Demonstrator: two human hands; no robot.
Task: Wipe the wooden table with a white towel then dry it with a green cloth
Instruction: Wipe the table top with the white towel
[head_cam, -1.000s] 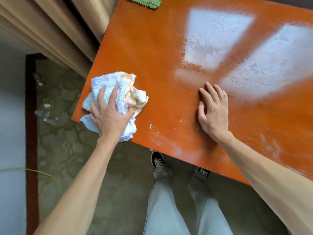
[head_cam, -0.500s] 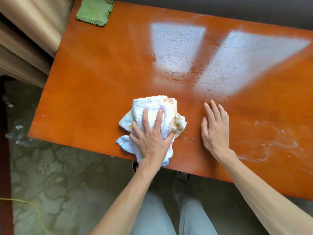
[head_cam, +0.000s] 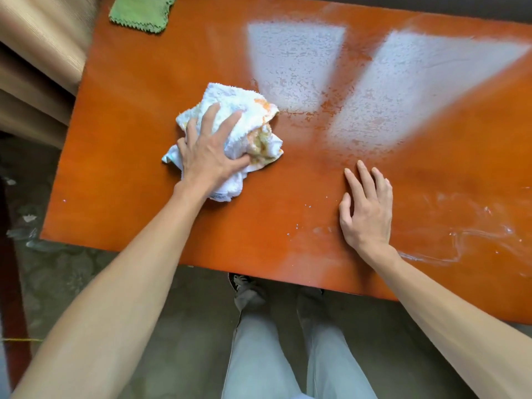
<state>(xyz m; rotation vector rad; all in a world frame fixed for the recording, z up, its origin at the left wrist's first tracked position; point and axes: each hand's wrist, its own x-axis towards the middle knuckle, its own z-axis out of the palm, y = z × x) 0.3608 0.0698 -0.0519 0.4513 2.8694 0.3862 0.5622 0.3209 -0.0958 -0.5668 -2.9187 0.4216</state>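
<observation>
- Head view: white towel (head_cam: pixel 230 131) has been pushed up-table from the near edge toward the wet, glare-lit patches.
- Left hand (head_cam: pixel 208 156) is pressed on it, fingers spread and curled into the bunched cloth.
- Right hand (head_cam: pixel 367 214) is laid flat on the wooden table (head_cam: pixel 138 145), fingers loosely splayed, nothing held.
- Towel judged soft, light, damp; best gripped from the top of the bunch.
- Green cloth (head_cam: pixel 141 12) is parked at the far-left corner, untouched.

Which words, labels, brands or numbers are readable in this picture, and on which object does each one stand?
White towel, small label at its near edge: grey printed letters, seen upside down and too small to read.
Green cloth, wooden table, trousers: no text visible.
</observation>
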